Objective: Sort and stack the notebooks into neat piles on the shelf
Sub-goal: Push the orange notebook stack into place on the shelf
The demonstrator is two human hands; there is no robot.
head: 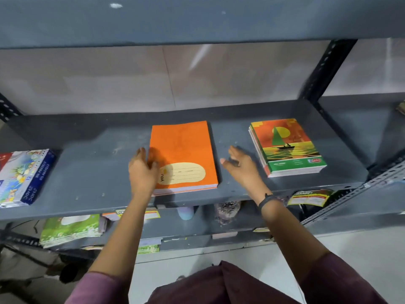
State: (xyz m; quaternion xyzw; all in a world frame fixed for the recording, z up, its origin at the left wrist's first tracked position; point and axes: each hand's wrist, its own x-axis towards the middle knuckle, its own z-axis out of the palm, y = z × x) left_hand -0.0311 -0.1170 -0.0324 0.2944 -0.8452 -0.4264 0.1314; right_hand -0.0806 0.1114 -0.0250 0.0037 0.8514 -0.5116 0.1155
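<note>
Nearest to you, on the lower shelf, lay a loose green pile of notebooks point(70, 229), not yet sorted, as far as I could judge.

Above it, on the grey shelf point(92, 163), your two hands were on either side of the orange notebook pile point(184, 154). Your left hand point(142, 170) rested against its left edge with the fingers nearly straight, touching the side and holding nothing. Your right hand point(241, 167) was open too, with fingers spread, apart from the pile, between it and the sailboat notebook pile point(287, 145) further right. At the left end of the shelf lay a box of crayons point(24, 176).

I think these notebooks were light and a little flexible, with smooth covers that slide easily over each other. So a pile would shift if you pushed only the top one. It seemed better to press both long edges together with flat palms, low at the base, and to lift from below at the front corners.
</note>
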